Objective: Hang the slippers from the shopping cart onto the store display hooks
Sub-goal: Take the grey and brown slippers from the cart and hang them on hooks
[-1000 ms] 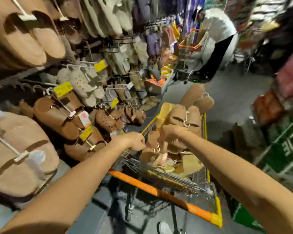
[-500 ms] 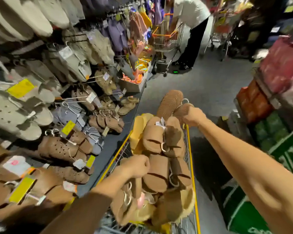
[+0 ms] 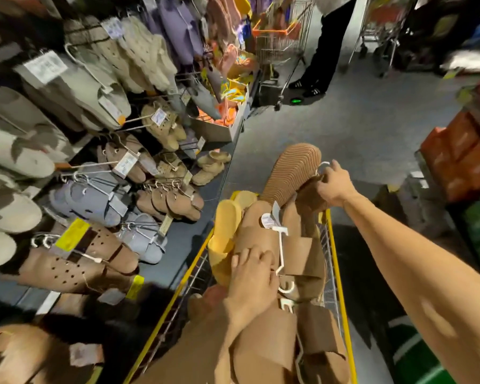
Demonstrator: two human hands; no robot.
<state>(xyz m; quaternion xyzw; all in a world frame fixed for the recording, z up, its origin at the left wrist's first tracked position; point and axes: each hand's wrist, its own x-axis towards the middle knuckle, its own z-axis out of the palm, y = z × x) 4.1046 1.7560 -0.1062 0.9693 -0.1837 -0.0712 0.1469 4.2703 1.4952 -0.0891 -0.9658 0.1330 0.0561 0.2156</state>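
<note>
My right hand [image 3: 333, 182] grasped a brown slipper [image 3: 291, 173] at the cart's [image 3: 333, 245] far end; my left hand [image 3: 254, 275] rested, relaxed, on nearer slippers [image 3: 261, 239].

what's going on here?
A person is restocking slippers from a yellow-rimmed shopping cart in a shop aisle. The right hand grips a pair of brown slippers at the far end of the cart, by its white hanger. The left hand rests on the brown slippers piled in the cart. The display hooks on the left already carry many pairs; the held pair is not yet hung. Another person stands by a second cart further down.
</note>
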